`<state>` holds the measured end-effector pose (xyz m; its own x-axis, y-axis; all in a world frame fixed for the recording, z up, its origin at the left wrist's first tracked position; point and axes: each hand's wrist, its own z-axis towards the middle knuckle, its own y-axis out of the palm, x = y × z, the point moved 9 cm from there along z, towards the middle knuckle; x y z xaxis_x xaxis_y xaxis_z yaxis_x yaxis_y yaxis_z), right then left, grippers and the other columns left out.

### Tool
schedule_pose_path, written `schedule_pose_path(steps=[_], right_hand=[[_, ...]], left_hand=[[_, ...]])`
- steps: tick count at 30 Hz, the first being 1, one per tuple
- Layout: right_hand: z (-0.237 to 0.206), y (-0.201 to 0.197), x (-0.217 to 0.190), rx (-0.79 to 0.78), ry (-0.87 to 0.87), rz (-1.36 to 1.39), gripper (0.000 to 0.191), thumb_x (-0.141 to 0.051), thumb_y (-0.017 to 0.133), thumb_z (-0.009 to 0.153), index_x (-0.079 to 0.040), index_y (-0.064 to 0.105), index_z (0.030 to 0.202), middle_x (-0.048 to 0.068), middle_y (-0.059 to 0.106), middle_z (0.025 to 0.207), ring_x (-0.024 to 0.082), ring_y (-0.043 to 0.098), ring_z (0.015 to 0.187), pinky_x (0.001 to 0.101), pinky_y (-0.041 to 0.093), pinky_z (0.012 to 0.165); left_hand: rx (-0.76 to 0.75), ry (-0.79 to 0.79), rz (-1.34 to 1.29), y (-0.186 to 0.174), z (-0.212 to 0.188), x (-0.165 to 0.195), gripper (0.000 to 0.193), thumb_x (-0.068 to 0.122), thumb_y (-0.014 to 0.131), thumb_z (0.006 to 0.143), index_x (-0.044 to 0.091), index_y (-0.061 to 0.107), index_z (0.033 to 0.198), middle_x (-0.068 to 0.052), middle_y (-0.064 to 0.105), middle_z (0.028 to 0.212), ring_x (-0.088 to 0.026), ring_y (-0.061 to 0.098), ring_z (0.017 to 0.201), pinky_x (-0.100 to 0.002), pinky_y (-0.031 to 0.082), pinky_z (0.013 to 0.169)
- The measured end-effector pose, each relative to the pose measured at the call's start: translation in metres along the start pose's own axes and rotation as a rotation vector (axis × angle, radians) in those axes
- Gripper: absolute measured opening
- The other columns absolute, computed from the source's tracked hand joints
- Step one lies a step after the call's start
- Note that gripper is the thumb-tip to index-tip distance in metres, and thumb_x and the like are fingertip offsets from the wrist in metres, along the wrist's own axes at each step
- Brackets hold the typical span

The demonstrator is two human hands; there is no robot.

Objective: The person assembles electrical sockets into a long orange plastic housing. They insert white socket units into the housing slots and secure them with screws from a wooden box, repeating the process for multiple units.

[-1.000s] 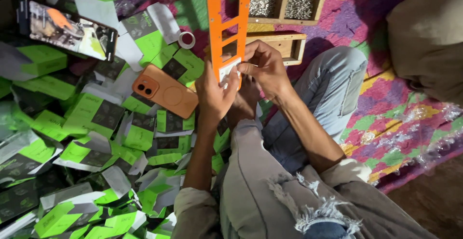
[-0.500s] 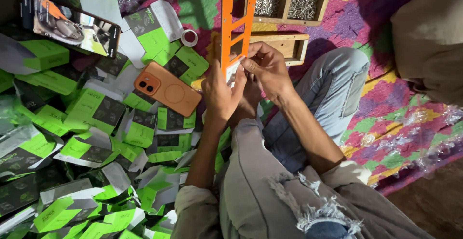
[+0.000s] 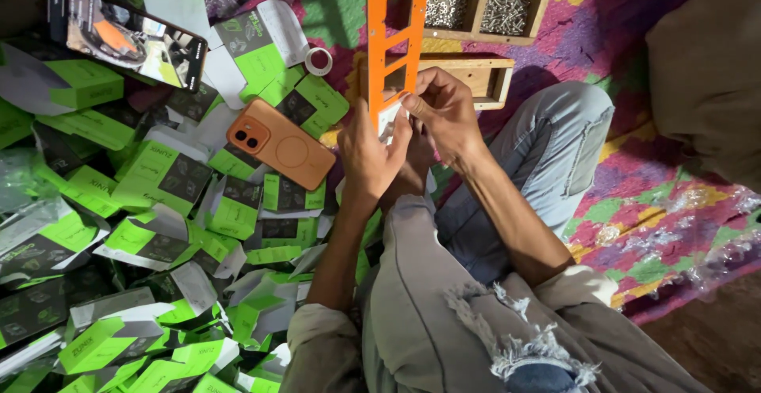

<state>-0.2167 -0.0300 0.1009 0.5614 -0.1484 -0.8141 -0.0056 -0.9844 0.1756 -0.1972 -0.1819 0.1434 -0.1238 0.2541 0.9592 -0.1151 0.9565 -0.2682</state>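
Hands both gripping orange plate (image 3: 394, 40), left hand (image 3: 371, 155), right hand (image 3: 445, 112), green-black boxes (image 3: 158, 175) at nine o'clock, wooden screw tray (image 3: 476, 1) at twelve o'clock.

A patchwork rug (image 3: 634, 203) in purple, green and yellow covers the floor. On its left lies a heap of green boxes (image 3: 158, 242), with an orange phone (image 3: 281, 146) and a lit phone (image 3: 123, 35) resting on top. A tape roll (image 3: 319, 61) and wooden screw tray (image 3: 483, 1) sit nearby.
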Motion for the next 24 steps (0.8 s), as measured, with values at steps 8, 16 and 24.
schedule_pose_path(steps=[8, 16, 24], right_hand=[[0.002, 0.003, 0.002, 0.02, 0.044, 0.033, 0.016, -0.016, 0.073, 0.101, -0.003, 0.065, 0.102, 0.001, 0.069, 0.09, 0.003, 0.056, 0.07, 0.0186, 0.043, 0.057], [0.028, -0.028, -0.061, 0.162, -0.244, -0.485, 0.022, -0.022, 0.061, 0.112, -0.002, 0.072, 0.111, 0.003, 0.072, 0.098, 0.009, 0.065, 0.089, 0.0238, 0.052, 0.078], [0.053, -0.027, -0.128, 0.239, -0.61, -1.315, 0.012, -0.007, 0.074, 0.101, -0.004, 0.075, 0.113, 0.01, 0.069, 0.102, 0.03, 0.06, 0.098, 0.0434, 0.049, 0.085]], left_hand=[[-0.026, -0.171, -0.4, 0.003, -0.001, -0.03, 0.025, 0.005, 0.07, 0.101, 0.001, 0.056, 0.121, -0.011, 0.072, 0.104, -0.018, 0.072, 0.091, -0.033, 0.058, 0.082], [0.046, -0.324, -0.703, 0.004, -0.004, -0.054, 0.031, -0.002, 0.073, 0.099, 0.0, 0.054, 0.123, -0.006, 0.067, 0.111, -0.012, 0.067, 0.098, -0.028, 0.057, 0.088], [0.119, -0.402, -0.813, 0.0, -0.001, -0.053, 0.033, -0.005, 0.074, 0.095, -0.001, 0.055, 0.122, -0.009, 0.069, 0.111, -0.013, 0.069, 0.095, -0.028, 0.059, 0.085]])
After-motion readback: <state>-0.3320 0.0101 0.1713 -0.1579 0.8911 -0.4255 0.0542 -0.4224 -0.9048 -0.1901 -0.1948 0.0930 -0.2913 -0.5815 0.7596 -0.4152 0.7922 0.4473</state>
